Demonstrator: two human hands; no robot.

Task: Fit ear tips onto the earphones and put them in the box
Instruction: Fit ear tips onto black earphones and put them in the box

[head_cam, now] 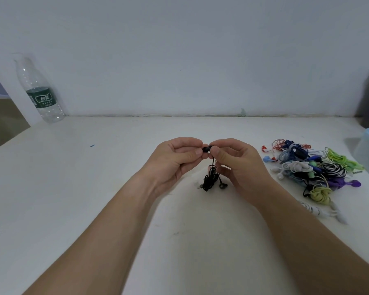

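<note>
1. A clear plastic bottle [41,90] stands at the far left corner of the worktop [94,188]. Its green label [42,99] carries two large white Chinese characters that seem to read 怡宝.
2. The smaller white print beneath them on the same label is too small to read.
3. No other readable text shows.

Plain indoor workspace: white table [73,188] against plain wall [179,50], water bottle [41,92].
</note>
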